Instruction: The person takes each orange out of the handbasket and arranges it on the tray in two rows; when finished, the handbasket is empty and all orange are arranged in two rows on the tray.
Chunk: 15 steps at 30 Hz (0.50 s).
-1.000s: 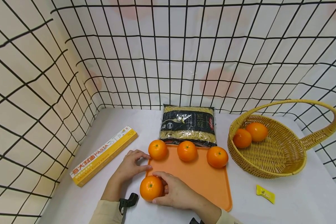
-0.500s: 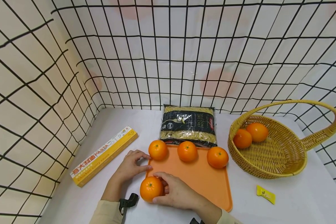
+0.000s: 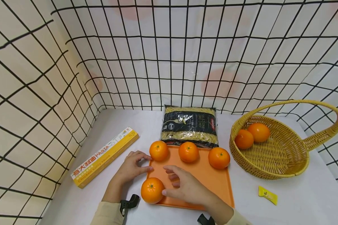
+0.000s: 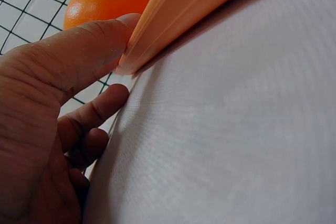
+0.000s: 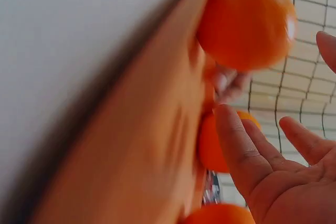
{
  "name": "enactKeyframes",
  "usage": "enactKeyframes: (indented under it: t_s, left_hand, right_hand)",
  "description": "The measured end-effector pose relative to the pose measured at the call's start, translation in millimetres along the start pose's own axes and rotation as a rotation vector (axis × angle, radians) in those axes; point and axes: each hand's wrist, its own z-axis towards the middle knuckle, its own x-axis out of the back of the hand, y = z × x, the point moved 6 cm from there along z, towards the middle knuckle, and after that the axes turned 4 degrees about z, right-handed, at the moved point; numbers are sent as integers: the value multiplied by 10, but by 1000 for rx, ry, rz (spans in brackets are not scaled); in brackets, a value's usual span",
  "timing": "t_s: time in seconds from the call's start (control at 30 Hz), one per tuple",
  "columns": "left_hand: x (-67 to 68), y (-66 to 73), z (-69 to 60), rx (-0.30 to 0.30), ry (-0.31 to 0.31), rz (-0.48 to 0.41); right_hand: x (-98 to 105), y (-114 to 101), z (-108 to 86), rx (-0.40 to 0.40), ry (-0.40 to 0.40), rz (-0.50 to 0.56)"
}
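An orange (image 3: 152,190) sits on the front left corner of an orange tray (image 3: 217,182). Just right of it my right hand (image 3: 187,186) holds nothing, its fingers spread; the thumb tip is close to the fruit, and contact is unclear. In the right wrist view this orange (image 5: 249,22) appears apart from the fingers. My left hand (image 3: 133,167) rests beside the tray's left edge, and in the left wrist view its thumb (image 4: 100,43) touches the tray's side. Along the back edge stand a left orange (image 3: 159,150), a middle orange (image 3: 188,152) and a right orange (image 3: 219,158).
A wicker basket (image 3: 281,156) with two oranges stands at the right. Behind the tray lies a pasta bag (image 3: 189,125). A yellow pasta box (image 3: 105,157) lies left, a small yellow packet (image 3: 267,195) front right. Black wire grid (image 3: 170,62) encloses the table.
My right hand has let go of the front left orange and moved slightly right and away, its fingers opening. The orange stays put, and my left hand has not moved.
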Motion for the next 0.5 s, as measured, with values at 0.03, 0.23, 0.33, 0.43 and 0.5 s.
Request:
enactKeyframes:
  t_s: [0.03,0.23,0.33,0.43,0.5]
  left_hand:
    - [-1,2,1,-2,0,2]
    - [1,11,-2,-28,6,6]
    - [9,20,-8,-48,15,10]
    - [13,25,-12,-61,20,12]
    - [13,22,-13,-60,21,13]
  right_hand:
    - [47,-5,-20,5,15,3]
    - [360,-31,-190,35,117,12]
    - [524,-40,-288,41,169,24]
    - [694,-62,-381,75,226,2]
    - [809,-78,-438,109,267,-25]
